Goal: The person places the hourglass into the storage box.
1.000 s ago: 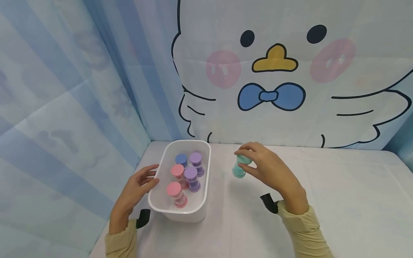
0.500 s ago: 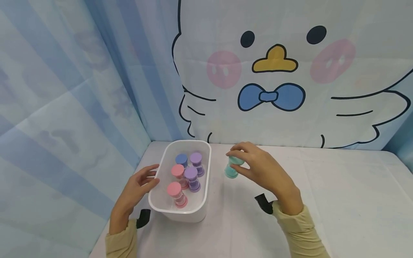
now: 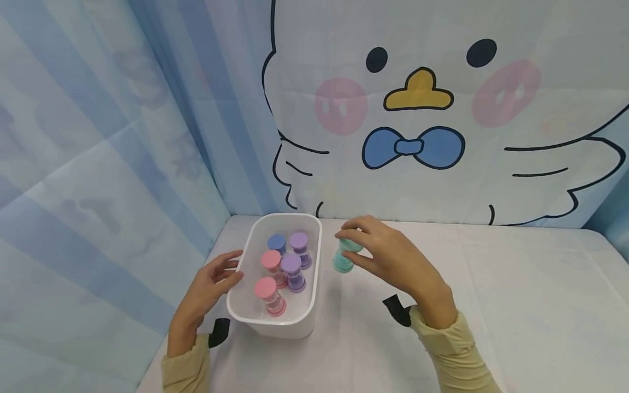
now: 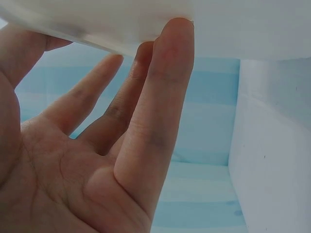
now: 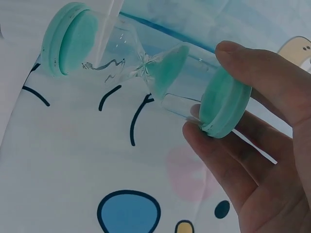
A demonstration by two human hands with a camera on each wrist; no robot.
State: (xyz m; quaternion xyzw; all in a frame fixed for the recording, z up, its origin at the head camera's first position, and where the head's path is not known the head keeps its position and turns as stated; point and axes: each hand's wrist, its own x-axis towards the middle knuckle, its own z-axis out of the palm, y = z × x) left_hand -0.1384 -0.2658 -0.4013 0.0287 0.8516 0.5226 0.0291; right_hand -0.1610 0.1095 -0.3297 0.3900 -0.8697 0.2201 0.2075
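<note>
My right hand pinches a mint-green sand timer by its top cap, thumb on one side and fingers on the other. It is held to the right of a white plastic bin. In the right wrist view, green sand fills the bulb near the held cap, and the clear glass narrows at its middle. At the bin's left side is my left hand, its extended fingers touching the wall. The left wrist view shows those fingertips against the white plastic.
Inside the bin stand several timers: a blue one, two pink, including the front one, and two purple, including the nearer one. A white cloth covers the table. A printed curtain hangs behind, and a blue one at left.
My right hand has carried the green sand timer left, closer to the bin. The left hand and the bin have stayed in place.
</note>
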